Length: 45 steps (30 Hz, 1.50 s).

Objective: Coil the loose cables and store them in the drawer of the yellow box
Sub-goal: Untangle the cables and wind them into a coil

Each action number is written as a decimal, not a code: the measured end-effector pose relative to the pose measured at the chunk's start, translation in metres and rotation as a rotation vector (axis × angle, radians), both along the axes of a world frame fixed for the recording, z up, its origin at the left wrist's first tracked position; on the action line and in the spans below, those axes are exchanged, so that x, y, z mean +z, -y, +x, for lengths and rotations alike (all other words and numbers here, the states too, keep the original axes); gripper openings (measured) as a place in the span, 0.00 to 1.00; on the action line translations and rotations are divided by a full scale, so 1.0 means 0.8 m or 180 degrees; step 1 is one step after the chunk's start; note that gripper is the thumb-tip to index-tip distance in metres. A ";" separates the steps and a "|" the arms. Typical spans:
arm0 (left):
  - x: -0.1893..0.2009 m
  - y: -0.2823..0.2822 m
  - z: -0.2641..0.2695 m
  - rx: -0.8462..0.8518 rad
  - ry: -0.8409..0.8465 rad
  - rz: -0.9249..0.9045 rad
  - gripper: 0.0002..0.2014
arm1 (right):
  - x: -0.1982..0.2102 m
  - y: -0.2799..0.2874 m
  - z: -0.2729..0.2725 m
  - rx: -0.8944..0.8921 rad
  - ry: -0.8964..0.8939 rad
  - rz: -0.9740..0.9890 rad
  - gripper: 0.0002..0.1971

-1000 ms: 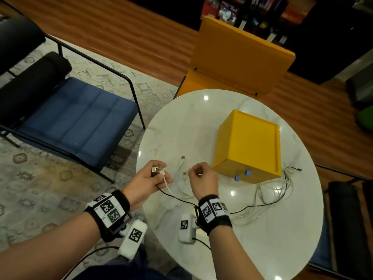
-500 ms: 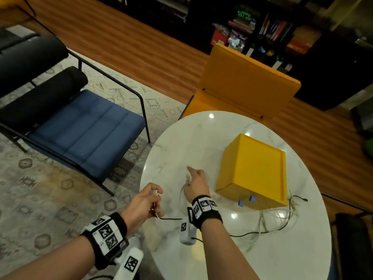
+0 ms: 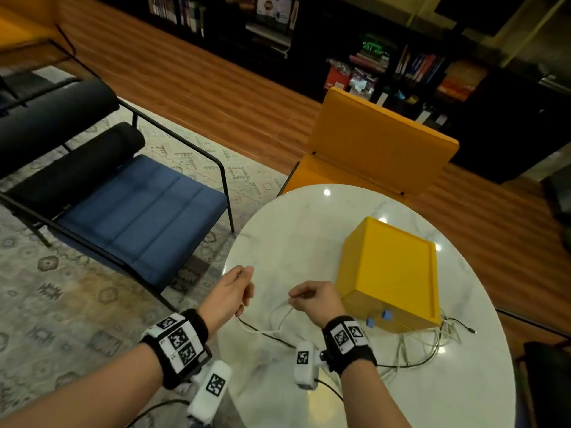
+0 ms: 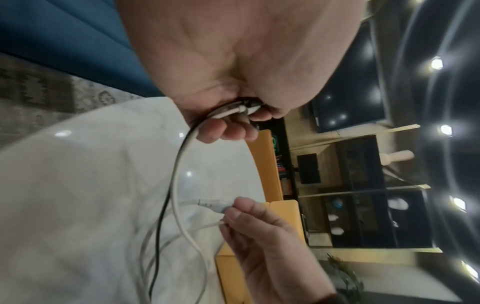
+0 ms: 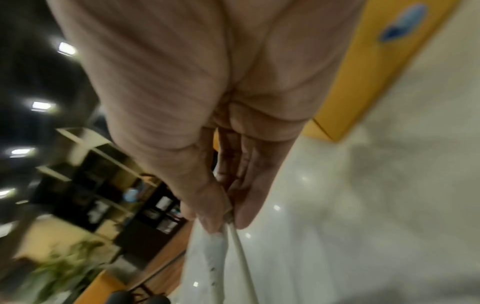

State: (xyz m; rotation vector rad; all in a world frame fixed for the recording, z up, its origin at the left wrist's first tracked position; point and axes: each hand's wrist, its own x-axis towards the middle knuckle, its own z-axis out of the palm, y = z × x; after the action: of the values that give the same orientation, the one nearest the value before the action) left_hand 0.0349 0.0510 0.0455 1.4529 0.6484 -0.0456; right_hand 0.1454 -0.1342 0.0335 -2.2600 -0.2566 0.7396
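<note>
The yellow box (image 3: pixel 389 273) stands on the round white marble table (image 3: pixel 296 230), its drawer front with two blue knobs (image 3: pixel 378 319) facing me and closed. My left hand (image 3: pixel 245 284) pinches the ends of a white cable (image 4: pixel 226 112) and a black cable (image 4: pixel 166 195) near the table's left edge. My right hand (image 3: pixel 296 296) pinches the end of a white cable (image 5: pixel 233 230) just left of the box's front. A slack white loop (image 3: pixel 278 318) hangs between the hands. More cables (image 3: pixel 432 344) lie tangled in front of the box's right corner.
A yellow chair (image 3: pixel 380 149) stands behind the table and a blue-cushioned armchair (image 3: pixel 129 217) to its left on a patterned rug. A dark chair (image 3: pixel 547 381) sits at the right edge. Bookshelves (image 3: pixel 401 63) line the far wall.
My right hand has drawn back from its reach across the table and now pinches a white cable end near the box. The left hand moved forward, still holding its cable ends.
</note>
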 end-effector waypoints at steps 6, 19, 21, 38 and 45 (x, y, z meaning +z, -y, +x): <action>0.070 0.039 0.045 -0.0717 0.0605 0.0263 0.16 | 0.139 0.013 -0.015 0.0629 0.1060 0.0565 0.10; 0.163 0.147 0.057 -0.0496 0.1185 -0.0922 0.23 | 0.199 0.077 -0.030 -0.0331 0.2404 0.0876 0.07; 0.169 0.155 0.056 -0.0430 0.1254 -0.0862 0.19 | 0.200 0.094 -0.030 -0.0201 0.2143 0.1113 0.12; 0.213 0.165 0.056 0.0232 0.1126 -0.1599 0.08 | 0.163 0.114 -0.060 0.1100 0.1156 0.1071 0.22; 0.222 0.127 0.064 0.0926 0.1248 -0.2040 0.27 | 0.125 0.172 -0.059 0.1266 0.0876 0.0264 0.23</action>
State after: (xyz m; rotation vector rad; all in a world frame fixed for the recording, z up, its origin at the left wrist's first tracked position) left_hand 0.0859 -0.0508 0.2228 0.7114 0.4550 0.2353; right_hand 0.0981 -0.2722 0.1336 -2.2524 -0.8713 0.5972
